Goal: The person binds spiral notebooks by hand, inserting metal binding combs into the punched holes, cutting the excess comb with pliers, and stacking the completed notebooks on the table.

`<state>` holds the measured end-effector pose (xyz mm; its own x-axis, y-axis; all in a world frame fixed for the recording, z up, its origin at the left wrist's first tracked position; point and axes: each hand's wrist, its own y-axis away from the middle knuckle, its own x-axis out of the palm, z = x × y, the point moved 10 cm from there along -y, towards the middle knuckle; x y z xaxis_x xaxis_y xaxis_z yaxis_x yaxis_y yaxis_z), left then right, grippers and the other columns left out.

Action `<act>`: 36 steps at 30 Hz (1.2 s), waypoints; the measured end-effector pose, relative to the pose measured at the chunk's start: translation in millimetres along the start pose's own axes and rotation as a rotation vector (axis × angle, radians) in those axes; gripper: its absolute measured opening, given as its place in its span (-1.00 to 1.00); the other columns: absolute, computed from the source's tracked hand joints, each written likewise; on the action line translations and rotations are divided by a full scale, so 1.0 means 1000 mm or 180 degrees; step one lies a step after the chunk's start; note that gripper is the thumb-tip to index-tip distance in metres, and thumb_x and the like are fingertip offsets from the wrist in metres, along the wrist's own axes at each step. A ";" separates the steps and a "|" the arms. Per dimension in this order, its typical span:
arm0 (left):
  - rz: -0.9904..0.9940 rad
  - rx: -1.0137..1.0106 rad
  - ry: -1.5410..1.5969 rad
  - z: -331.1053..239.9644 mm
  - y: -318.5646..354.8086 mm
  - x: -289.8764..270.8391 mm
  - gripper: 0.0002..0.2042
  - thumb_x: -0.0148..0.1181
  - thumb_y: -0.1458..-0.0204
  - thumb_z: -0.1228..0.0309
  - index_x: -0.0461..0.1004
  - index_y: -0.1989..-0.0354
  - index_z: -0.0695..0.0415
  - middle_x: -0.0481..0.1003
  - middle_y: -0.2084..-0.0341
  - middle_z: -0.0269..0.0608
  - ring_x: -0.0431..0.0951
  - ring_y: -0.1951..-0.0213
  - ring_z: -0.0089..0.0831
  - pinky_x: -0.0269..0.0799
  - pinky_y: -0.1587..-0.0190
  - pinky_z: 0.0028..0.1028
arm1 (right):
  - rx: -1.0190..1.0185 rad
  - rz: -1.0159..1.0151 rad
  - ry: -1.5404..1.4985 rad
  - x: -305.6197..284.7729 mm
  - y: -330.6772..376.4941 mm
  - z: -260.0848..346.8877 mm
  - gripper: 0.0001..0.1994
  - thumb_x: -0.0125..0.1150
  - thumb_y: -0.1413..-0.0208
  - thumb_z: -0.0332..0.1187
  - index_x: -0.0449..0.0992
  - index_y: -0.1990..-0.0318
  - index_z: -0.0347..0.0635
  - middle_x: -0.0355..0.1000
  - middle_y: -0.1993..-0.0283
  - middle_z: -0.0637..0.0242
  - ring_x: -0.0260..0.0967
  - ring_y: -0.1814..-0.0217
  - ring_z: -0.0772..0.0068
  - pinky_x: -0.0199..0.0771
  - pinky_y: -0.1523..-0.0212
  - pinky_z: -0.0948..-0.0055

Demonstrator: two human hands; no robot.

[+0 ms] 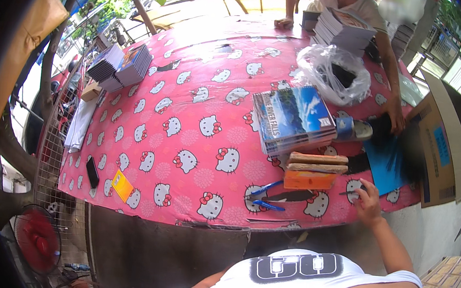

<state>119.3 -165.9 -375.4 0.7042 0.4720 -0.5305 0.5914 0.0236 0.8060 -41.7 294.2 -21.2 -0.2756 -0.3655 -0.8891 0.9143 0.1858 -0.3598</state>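
My right hand rests at the near right edge of a table covered in a pink cartoon-cat cloth. Its fingers curl on a thin dark pen lying on the cloth. Just left of the hand lie blue-handled scissors and an orange box with two brown slabs on top. A stack of books with blue landscape covers sits behind them. A blue sheet lies beyond my hand. My left hand is out of sight below my white shirt.
Another person across the table has a hand near a tape roll and an open cardboard box. A clear plastic bag, booklet stacks, a black phone, an orange card and a red fan are around.
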 end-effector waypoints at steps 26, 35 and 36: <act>-0.0531 -0.0236 0.0589 -0.047 -0.054 -0.001 -0.64 0.00 -0.08 0.19 0.48 0.07 0.18 0.55 0.26 -0.07 0.57 0.20 -0.24 0.44 0.14 -0.31 | -0.0754 0.1082 0.0020 0.045 0.041 -0.035 -0.52 0.11 0.05 -0.18 0.24 -0.04 -0.15 0.12 -0.13 -0.02 0.06 -0.16 -0.10 -0.01 -0.12 -0.10; -0.0621 -0.0223 0.0622 -0.061 -0.067 -0.046 -0.62 -0.02 -0.11 0.17 0.47 0.05 0.18 0.55 0.24 -0.09 0.57 0.20 -0.26 0.44 0.13 -0.32 | -0.0753 0.1056 0.0085 0.058 0.071 -0.056 -0.49 0.20 0.14 -0.13 0.31 -0.01 -0.06 0.15 -0.12 0.08 0.09 -0.17 -0.04 0.10 -0.09 -0.07; -0.0611 -0.0228 0.0615 -0.063 -0.067 -0.046 -0.62 -0.03 -0.12 0.16 0.47 0.05 0.18 0.55 0.24 -0.09 0.57 0.20 -0.26 0.44 0.13 -0.32 | -0.0743 0.1072 0.0049 0.058 0.071 -0.056 -0.48 0.21 0.17 -0.14 0.31 -0.01 -0.05 0.16 -0.13 0.09 0.09 -0.18 -0.02 0.10 -0.10 -0.07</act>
<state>22.3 -134.4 -388.5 0.4899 0.6119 -0.6209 0.6727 0.1878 0.7157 -9.4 337.4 -114.4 0.0216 -0.2354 -0.9717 0.8629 0.4953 -0.1008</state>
